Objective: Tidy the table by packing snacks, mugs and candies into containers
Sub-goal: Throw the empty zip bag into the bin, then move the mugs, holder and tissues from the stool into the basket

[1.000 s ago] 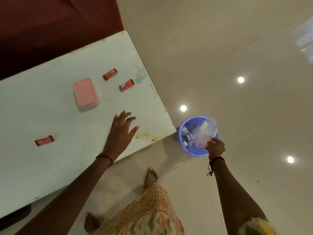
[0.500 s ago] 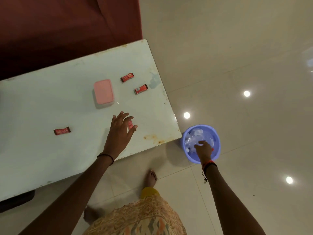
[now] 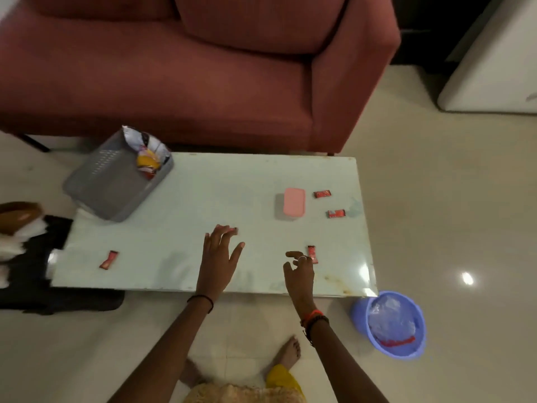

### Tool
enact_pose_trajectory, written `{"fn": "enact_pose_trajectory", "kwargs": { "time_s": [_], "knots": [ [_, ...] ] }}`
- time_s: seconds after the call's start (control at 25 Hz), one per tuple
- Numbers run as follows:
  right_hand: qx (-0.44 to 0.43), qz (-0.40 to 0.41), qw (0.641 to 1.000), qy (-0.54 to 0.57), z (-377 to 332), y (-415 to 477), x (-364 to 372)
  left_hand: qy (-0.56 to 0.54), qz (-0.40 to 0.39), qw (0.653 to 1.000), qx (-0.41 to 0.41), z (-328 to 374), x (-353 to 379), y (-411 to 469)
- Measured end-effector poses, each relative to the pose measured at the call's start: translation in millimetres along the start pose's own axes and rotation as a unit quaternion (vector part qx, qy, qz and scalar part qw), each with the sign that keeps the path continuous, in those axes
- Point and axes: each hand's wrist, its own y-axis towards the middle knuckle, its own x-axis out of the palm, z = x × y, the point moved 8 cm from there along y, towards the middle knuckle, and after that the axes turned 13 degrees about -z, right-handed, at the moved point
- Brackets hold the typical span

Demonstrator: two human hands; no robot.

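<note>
Snack packets [image 3: 149,157] fill the grey basket [image 3: 107,187] at the bench's [image 3: 180,216] far-left corner; the pink box [image 3: 294,204] is lidded. Both the left hand [image 3: 219,257] and right hand [image 3: 299,271] hover empty, fingers spread.

We see table top [image 3: 180,228], centre of frame: pale, smooth, glossy, glare at lower right corner, rust-like stains along near edge. We note sofa [image 3: 174,82], upper frame: dull red cloth, matt. Floor [image 3: 436,199], right side: glossy tile, light spot mirrored. Basket [image 3: 110,184], upper left of table: grey plastic, perforated wall, matt. Box lid [image 3: 294,203]: pink plastic, smooth. Candy wrappers [image 3: 322,194]: shiny red film. Bucket [image 3: 360,312], lower right: lilac plastic, crinkled clear film inside.
</note>
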Motion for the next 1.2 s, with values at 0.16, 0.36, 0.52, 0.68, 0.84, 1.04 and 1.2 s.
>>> {"fn": "enact_pose_trajectory", "kwargs": {
  "time_s": [0.16,0.36,0.52,0.68,0.84,1.04,1.2],
  "knots": [
    [-0.061,-0.056,0.995,-0.047,-76,-21,100,-0.038,0.052,0.996,-0.069,-89,-74,-47],
    [-0.078,-0.122,0.987,-0.073,-134,-48,229,-0.089,0.095,0.983,-0.128,-201,-150,-103],
    [-0.079,-0.154,0.98,-0.096,-168,-57,323,-0.083,0.084,0.983,-0.141,-281,-198,-130],
    [-0.092,-0.181,0.971,-0.13,-200,-63,400,-0.085,0.114,0.973,-0.18,-353,-249,-156],
    [-0.092,-0.224,0.958,-0.156,-228,-72,474,-0.107,0.144,0.952,-0.247,-419,-280,-178],
    [-0.123,-0.268,0.934,-0.202,-269,-65,556,-0.116,0.164,0.929,-0.312,-487,-303,-178],
    [-0.146,-0.299,0.918,-0.216,-299,-48,614,-0.11,0.174,0.914,-0.351,-539,-326,-168]
  ]
}}
